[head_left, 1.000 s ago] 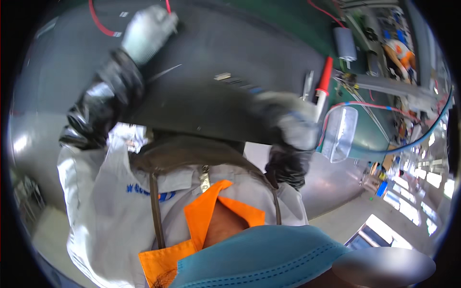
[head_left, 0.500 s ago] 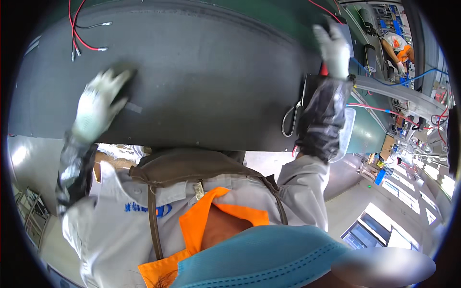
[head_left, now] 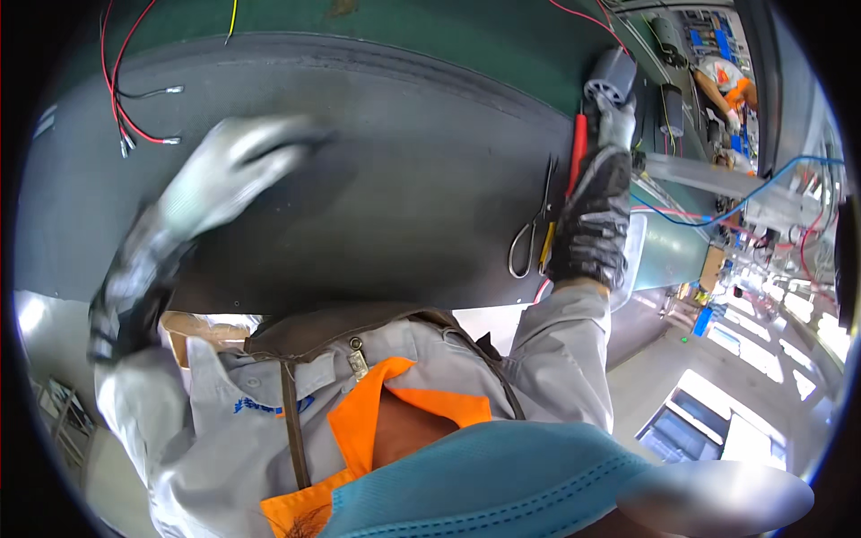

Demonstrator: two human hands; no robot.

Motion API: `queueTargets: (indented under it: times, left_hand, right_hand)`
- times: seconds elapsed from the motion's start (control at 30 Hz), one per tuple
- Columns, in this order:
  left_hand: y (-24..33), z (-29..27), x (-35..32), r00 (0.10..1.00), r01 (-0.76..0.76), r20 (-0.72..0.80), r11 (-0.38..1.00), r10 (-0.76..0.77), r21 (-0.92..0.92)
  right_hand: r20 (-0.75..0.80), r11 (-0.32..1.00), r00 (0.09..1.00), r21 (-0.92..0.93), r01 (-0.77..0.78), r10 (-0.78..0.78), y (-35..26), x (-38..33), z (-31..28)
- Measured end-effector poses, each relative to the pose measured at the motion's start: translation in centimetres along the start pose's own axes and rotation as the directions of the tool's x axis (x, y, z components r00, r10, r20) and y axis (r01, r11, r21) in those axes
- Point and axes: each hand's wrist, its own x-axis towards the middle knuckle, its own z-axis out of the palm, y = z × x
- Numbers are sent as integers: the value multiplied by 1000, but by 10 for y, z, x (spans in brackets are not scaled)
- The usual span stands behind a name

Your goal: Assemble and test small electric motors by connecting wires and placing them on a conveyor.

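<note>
My right hand point(head_left: 617, 124), in a white glove and black sleeve cover, is closed on the near end of a grey cylinder point(head_left: 613, 73) with openings in its end face. It is at the far right of the worktop. Beside that wrist lies a tool with a red handle point(head_left: 578, 148), and scissors point(head_left: 524, 247) rest nearer to me. My left hand point(head_left: 229, 166), also gloved, is over the black mat point(head_left: 395, 215) on the left. Motion smears its fingertips, so whether it holds anything cannot be made out.
Red and black leads with metal ends point(head_left: 134, 139) lie at the far left. A yellow wire point(head_left: 233, 20) hangs at the back. Another dark cylinder point(head_left: 671, 109) stands right of my right hand, near a metal rail point(head_left: 717, 177) and a blue cable point(head_left: 762, 193). A co-worker point(head_left: 722, 81) is beyond.
My left hand has moved to the right and away from me. The grey cylinder in my right hand now shows its end face. The view has shifted slightly.
</note>
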Motion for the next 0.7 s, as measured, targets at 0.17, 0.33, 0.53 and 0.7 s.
queueTargets:
  times: [0.17,0.33,0.53,0.7]
  left_hand:
    - [19,54,121,1000,9,-3,997,-9,-80]
    - [15,78,180,742,-448,-206,700,638,557]
    - [-7,80,126,821,-362,-112,661,560,658]
    - [-13,75,1,919,-107,-276,853,280,510]
  right_hand:
    - [-76,877,937,385,-289,342,-79,-31,58]
    - [184,823,960,495,-277,212,-163,-164,66]
    - [540,969,841,194,-155,26,-242,-373,77]
    - [432,866,752,193,462,-498,-273,-366,46]
